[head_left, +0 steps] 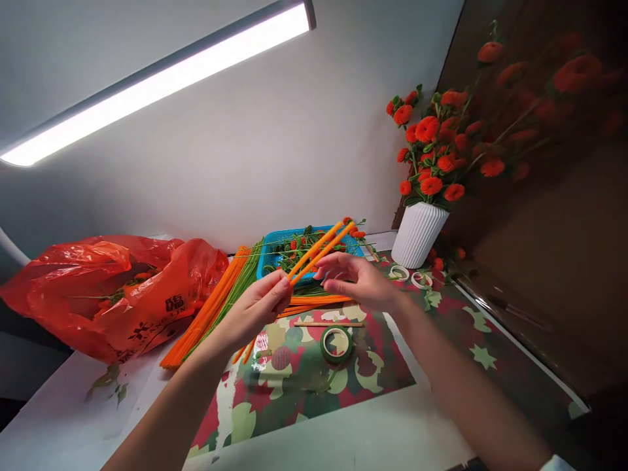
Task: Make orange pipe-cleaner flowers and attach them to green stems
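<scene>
While my left hand (pixel 267 297) pinches two orange stems (pixel 330 247) mid-frame, my right hand (pixel 357 281), fingers parted, hovers right of centre.

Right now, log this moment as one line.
left hand: gripping orange fuzzy stems | right hand: loosely open beside stems, contact unclear | nearby: green tape roll, blue basket

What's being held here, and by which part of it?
Two orange strips, pinched in the left hand well below their raised ends; whether at mid-length is unclear. The right hand holds nothing visible.
</scene>
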